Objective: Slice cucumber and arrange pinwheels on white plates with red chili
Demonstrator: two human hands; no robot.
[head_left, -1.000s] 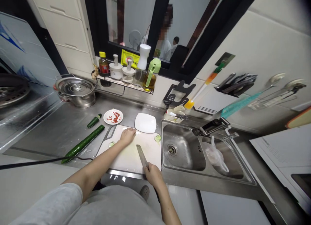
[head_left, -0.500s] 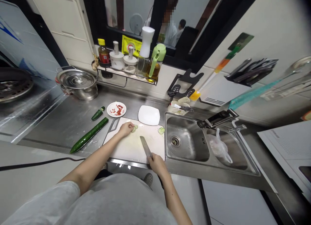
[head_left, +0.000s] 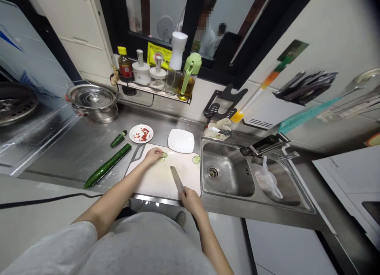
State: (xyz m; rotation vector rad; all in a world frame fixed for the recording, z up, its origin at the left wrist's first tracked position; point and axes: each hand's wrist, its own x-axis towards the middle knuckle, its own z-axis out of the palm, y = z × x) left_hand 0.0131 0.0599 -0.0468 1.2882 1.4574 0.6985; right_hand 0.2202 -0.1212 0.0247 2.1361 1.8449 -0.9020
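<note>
My left hand (head_left: 153, 155) is over the upper left of the white cutting board (head_left: 148, 184), its fingertips pinched on a thin cucumber slice (head_left: 164, 155). Another slice (head_left: 162, 160) lies just below those fingertips. In my right hand (head_left: 190, 199), at the board's lower right, is a kitchen knife (head_left: 176, 178), its blade pointing up and left over the board. A small pile of cucumber slices (head_left: 196, 159) rests at the board's right edge. Left of the board lie a long cucumber (head_left: 107, 166) and a shorter cucumber piece (head_left: 117, 140).
Behind the board stand a plate of chopped red pieces (head_left: 134, 137) and a white square dish (head_left: 181, 141). A double sink (head_left: 228, 168) is at the right, with a plastic bag (head_left: 268, 180) in it. A lidded steel pot (head_left: 101, 108) sits back left, beside a bottle rack (head_left: 154, 90).
The left fingers have shifted very slightly at the cucumber slices. The whole view has drifted a little; the knife keeps its place over the board.
</note>
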